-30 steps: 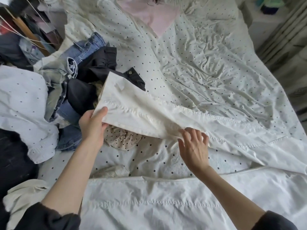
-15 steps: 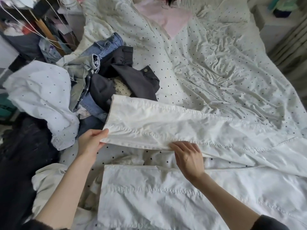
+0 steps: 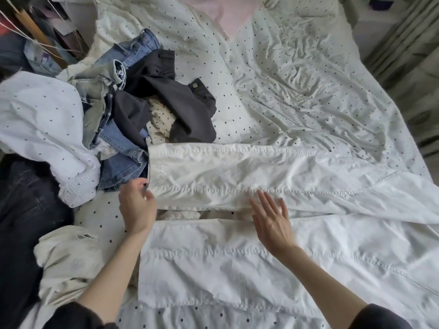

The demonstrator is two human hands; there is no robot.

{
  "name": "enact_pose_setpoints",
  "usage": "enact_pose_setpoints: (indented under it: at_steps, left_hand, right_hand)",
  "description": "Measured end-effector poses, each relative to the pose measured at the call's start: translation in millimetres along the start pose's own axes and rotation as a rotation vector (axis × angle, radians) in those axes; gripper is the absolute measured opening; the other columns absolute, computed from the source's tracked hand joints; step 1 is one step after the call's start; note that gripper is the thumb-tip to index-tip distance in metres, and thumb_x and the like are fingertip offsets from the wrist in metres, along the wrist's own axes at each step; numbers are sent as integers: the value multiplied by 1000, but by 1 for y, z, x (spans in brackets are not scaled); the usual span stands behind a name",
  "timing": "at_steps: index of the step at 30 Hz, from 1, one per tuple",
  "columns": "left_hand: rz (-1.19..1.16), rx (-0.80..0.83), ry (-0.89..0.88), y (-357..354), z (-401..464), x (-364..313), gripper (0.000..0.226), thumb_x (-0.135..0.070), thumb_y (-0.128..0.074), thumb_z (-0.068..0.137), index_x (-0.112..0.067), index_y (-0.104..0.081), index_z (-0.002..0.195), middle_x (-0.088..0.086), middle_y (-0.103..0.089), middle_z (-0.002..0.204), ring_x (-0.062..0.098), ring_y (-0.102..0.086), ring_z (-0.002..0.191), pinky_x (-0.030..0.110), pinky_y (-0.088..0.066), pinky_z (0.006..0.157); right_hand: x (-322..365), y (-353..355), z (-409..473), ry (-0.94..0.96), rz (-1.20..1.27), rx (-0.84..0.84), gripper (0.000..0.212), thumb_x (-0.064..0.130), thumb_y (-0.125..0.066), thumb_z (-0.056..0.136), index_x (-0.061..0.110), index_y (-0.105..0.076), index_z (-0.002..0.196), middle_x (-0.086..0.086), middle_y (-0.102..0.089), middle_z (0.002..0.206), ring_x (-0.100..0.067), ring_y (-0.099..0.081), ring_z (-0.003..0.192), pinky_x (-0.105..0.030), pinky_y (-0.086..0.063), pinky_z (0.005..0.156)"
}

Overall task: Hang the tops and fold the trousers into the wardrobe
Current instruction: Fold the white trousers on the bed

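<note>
the clothes pile crowded the left end of the bed, and the far leg's cuff lay touching the jeans there; a tug from that end could have snagged them or dragged one along. your left hand pinched that cuff's near corner, fingers curled on the cloth. a gap showed between that leg and the near leg, so folding from there could have left the seams unmatched and the fold crooked. your right hand was spread flat, holding nothing, fingertips at the far leg's near edge; whether it pressed the cloth, i could not tell. the trousers lay across the bed, long axis left to right, cuffs pointing left, with the waist out of view to the right.
</note>
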State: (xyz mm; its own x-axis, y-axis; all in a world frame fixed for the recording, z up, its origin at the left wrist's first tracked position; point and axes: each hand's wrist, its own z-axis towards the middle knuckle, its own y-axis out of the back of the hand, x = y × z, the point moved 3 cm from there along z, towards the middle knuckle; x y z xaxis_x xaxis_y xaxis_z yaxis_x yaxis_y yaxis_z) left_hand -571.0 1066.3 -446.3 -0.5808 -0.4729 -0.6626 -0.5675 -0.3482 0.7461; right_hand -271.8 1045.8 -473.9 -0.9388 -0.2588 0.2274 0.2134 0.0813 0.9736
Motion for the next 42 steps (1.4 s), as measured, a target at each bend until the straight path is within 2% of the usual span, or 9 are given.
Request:
enact_pose_setpoints:
  at_steps: [6, 11, 14, 19, 22, 27, 30, 35, 42]
  left_hand:
    - [54, 185, -476, -49, -88, -65, 27, 11, -55, 79, -3, -64, 101, 14, -58, 108, 34, -52, 108, 45, -39, 83]
    - [80, 500, -796, -107, -186, -102, 32, 12, -59, 74, -4, -66, 100, 12, -62, 105, 34, -59, 102, 44, -46, 82]
    - [146, 637, -868, -145, -240, -115, 35, 5, -56, 80, -8, -64, 112, 9, -59, 120, 28, -53, 118, 41, -43, 91]
    - [377, 686, -950, -204, -300, -133, 48, -8, -63, 79, -11, -58, 127, 13, -47, 140, 30, -39, 133, 45, -33, 109]
    - [650, 753, -956, -241, -339, -136, 57, -37, -47, 92, -29, -30, 146, 2, -9, 159, 23, -4, 145, 52, -6, 112]
    - [805, 952, -1026, -293, -410, -145, 82, -63, -41, 87, -39, 8, 148, -3, 29, 153, 22, 32, 138, 62, 18, 105]
    - [933, 952, -1013, -307, -437, -147, 91, -49, -49, 90, -39, 28, 138, 1, 45, 143, 29, 40, 132, 64, 24, 99]
    - [988, 838, -922, -311, -445, -155, 92, 0, -39, 84, -35, 20, 146, -1, 45, 141, 31, 32, 138, 64, 16, 105]
    - [1011, 960, -863, -310, -449, -159, 86, -1, -35, 87, -36, 14, 147, -5, 30, 153, 25, 26, 141, 62, 5, 110]
  right_hand:
    - [-27, -5, -50, -117, 44, 81, 52, 19, -45, 98, 15, -29, 147, -10, -14, 156, -28, -12, 145, -50, -10, 117]
    - [-92, 4, -126, -320, 16, 138, 54, 24, -40, 99, 20, -21, 150, -6, -9, 158, -23, -6, 147, -46, -3, 117]
    - [-145, 16, -176, -430, 37, 130, 54, 21, -44, 98, 17, -26, 148, -9, -16, 157, -26, -12, 146, -49, -8, 116]
    - [-240, 22, -235, -534, -47, 242, 57, 23, -32, 100, 23, -7, 151, -3, 1, 159, -20, 2, 147, -47, -3, 117]
    - [-299, 26, -264, -573, -108, 314, 63, 18, -34, 97, 22, -3, 151, -3, 6, 159, -21, 5, 147, -48, -4, 117]
    - [-383, 20, -294, -549, -167, 386, 84, 19, -45, 86, 20, 10, 150, -1, 17, 157, -23, 12, 145, -50, -1, 116]
    - [-405, 13, -301, -448, -167, 416, 90, 20, -48, 82, 20, 13, 149, -2, 19, 157, -23, 14, 145, -51, 3, 116]
    - [-429, 16, -307, -467, -192, 316, 79, 15, -51, 87, 19, -5, 151, -7, 1, 159, -26, -1, 146, -50, -6, 115]
    - [-443, 33, -311, -464, -138, 155, 60, -3, -48, 88, 13, -33, 145, -12, -23, 154, -28, -17, 144, -51, -11, 114]
